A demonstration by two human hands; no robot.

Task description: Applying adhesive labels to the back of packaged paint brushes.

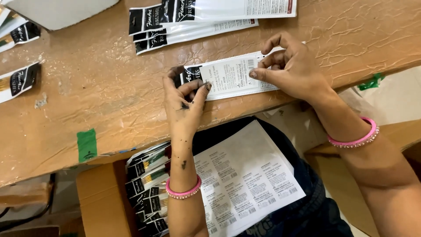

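At the near edge of the brown paper-covered table (87,87), the left hand (184,103) pinches the black end of a flat white brush packet (228,81), lying lengthwise left to right, while the right hand (291,68) presses fingertips together on its other end.

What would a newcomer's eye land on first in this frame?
Both hands meet at the table's near edge: the left hand pins the dark end of a white paintbrush packet, while the right hand presses a small label onto it. A sheet of printed labels lies on the lap below.
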